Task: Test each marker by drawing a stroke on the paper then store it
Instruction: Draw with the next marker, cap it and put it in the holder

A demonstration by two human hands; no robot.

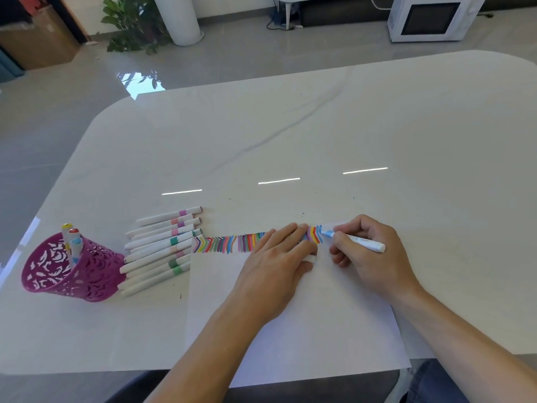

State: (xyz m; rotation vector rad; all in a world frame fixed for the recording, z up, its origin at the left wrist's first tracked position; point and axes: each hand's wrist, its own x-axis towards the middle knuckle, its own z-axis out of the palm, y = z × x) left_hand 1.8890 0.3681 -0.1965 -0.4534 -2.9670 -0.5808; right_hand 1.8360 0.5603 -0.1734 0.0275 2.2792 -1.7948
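One white marker with a light blue tip (356,241) is in our right hand (369,257), and its tip touches the top edge of the white sheet of paper (305,315), right at the end of the long row of coloured strokes (232,242). The marker lies low and slanted. Its long body runs from right to left, with the blue tip pointing left and a bit away from us, and the back end sticking out to the right of our hand. Our right fingers (343,237) are closed tight on the marker near the tip.

To do this step well, we think we should press softly, pull one short stroke beside the last one, and keep the paper from sliding. Our left hand (279,257) lies flat on the paper to hold it down. Its fingers seem to pinch a small white thing (311,258), maybe the cap, but we cannot tell for sure.

Further left, many white capped markers (162,245) lie side by side on the shiny pale surface (261,135). Beside them stands a pink cut-out plastic cup (72,269) with a few markers inside.
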